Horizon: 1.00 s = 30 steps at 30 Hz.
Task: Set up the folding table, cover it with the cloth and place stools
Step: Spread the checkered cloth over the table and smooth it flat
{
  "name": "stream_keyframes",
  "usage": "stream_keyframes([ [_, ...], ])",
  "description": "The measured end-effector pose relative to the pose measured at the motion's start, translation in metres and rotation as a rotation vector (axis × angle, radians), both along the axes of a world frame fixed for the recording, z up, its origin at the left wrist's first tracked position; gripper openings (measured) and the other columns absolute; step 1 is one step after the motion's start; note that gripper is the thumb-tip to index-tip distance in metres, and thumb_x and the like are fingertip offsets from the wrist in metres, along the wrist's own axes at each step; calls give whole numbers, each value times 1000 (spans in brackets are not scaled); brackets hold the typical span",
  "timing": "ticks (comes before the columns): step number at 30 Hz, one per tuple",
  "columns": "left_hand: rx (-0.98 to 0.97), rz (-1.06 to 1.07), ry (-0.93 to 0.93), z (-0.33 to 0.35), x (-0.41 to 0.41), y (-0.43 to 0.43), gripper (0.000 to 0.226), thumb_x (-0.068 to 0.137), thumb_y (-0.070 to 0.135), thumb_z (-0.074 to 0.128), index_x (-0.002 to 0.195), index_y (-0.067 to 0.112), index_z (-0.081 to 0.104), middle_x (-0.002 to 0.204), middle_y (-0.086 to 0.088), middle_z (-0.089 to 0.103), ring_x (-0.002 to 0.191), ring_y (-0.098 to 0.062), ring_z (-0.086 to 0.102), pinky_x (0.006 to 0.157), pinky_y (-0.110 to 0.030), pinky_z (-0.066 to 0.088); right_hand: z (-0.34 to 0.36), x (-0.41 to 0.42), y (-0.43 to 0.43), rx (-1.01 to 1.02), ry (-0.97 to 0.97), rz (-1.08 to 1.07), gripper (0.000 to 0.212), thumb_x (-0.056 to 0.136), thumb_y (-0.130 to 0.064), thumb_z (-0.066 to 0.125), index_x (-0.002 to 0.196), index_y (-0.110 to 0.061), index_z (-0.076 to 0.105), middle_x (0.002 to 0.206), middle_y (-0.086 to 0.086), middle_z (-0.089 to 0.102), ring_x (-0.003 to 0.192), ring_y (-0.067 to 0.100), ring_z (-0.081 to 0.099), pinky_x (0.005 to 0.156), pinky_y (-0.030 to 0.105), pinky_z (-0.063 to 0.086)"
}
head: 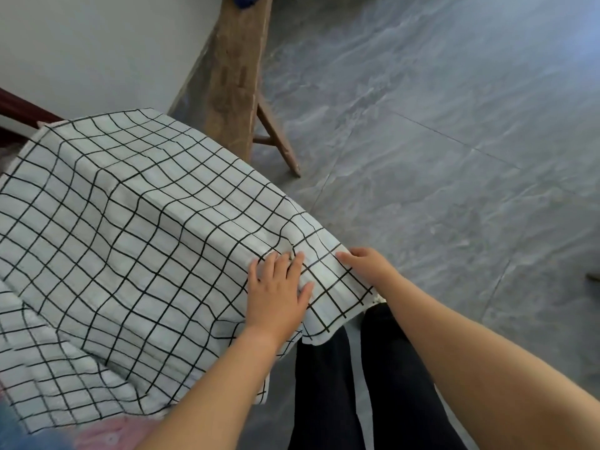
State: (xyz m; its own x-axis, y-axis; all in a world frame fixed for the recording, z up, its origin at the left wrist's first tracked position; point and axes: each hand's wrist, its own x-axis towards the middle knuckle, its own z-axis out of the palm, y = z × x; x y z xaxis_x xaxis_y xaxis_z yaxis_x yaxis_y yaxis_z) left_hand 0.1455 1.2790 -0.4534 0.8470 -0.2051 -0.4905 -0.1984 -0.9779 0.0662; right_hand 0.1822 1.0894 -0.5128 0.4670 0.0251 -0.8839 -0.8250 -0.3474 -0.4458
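Observation:
A white cloth with a black grid [136, 228] lies draped over the table, which is fully hidden under it. The cloth hangs down over the near edges and forms a loose corner at the lower right. My left hand [279, 287] lies flat on the cloth near that corner, fingers spread. My right hand [367, 264] holds the cloth's right edge at the corner, thumb on top and fingers underneath. No stool is in view.
A long wooden bench [237, 76] with splayed legs stands beyond the table along the pale wall [81, 43]. Grey tiled floor [438, 141] spreads to the right. My dark trouser legs [357, 384] stand close to the table corner. Something pink [110, 433] shows at the bottom left.

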Motion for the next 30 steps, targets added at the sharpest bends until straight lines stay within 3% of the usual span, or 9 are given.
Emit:
stream_keyframes([
  [4, 5, -19, -3, 1, 0, 1, 59, 91, 49, 25, 135, 17, 48, 127, -5, 58, 121, -25, 49, 103, -53, 36, 9, 5, -9, -10, -48, -55, 16, 85, -27, 63, 93, -13, 66, 86, 2, 68, 71, 13, 63, 64, 26, 51],
  [7, -3, -13, 13, 8, 3, 2, 63, 91, 51, 20, 140, 18, 40, 132, -4, 55, 123, -24, 47, 105, -50, 32, 21, 12, -15, -43, -86, -37, 19, 84, -28, 65, 90, -10, 66, 77, 1, 64, 67, 14, 60, 63, 27, 48],
  [9, -45, 10, 32, 17, 14, 0, 63, 93, 52, 18, 146, 20, 27, 143, -4, 42, 130, -22, 39, 109, -47, 24, 34, 17, -19, -70, -155, 1, 19, 84, -26, 64, 85, -8, 65, 73, 0, 61, 66, 14, 57, 62, 24, 46],
  [12, -121, -41, 22, 33, 53, -5, 62, 97, 46, 27, 150, 21, 8, 157, -4, 14, 141, -22, 18, 115, -42, 13, 61, 25, -21, -167, -288, 108, 23, 87, -24, 61, 65, -23, 52, 59, -7, 49, 55, 7, 47, 49, 20, 36],
  [18, -17, -405, -43, 41, 162, -24, 80, 87, 13, 43, 150, 20, -5, 159, -4, -5, 146, -22, -6, 117, -44, 7, 104, 25, -25, -381, -483, 301, 19, 92, -29, 53, 81, -13, 51, 62, -5, 46, 62, 18, 47, 50, 29, 32],
  [21, 86, -586, -18, 41, 204, -33, 69, 85, 9, 50, 147, 19, 22, 157, -3, 15, 146, -22, 2, 116, -43, 9, 114, 20, -29, -444, -534, 333, 20, 92, -32, 51, 82, -14, 51, 64, -4, 49, 65, 20, 49, 52, 31, 35],
  [24, 159, -735, 50, 45, 228, -39, 36, 83, 16, 51, 119, 20, 57, 132, -2, 53, 134, -23, 33, 113, -40, 20, 116, 14, -33, -460, -549, 314, 18, 93, -30, 50, 82, -15, 50, 68, -3, 51, 68, 20, 51, 53, 32, 36],
  [27, 73, -707, 82, 51, 231, -35, 21, 79, 20, 48, 97, 18, 60, 102, -5, 65, 102, -27, 53, 94, -38, 41, 117, 12, -37, -488, -550, 302, 17, 94, -29, 47, 86, -14, 50, 71, -3, 51, 71, 20, 50, 51, 30, 33],
  [30, 20, -611, 154, 60, 228, -26, 22, 78, 24, 49, 98, 20, 56, 91, -4, 65, 89, -28, 58, 78, -40, 48, 120, 12, -42, -502, -546, 322, 19, 94, -30, 47, 90, -12, 51, 75, 0, 55, 74, 24, 53, 54, 32, 36],
])
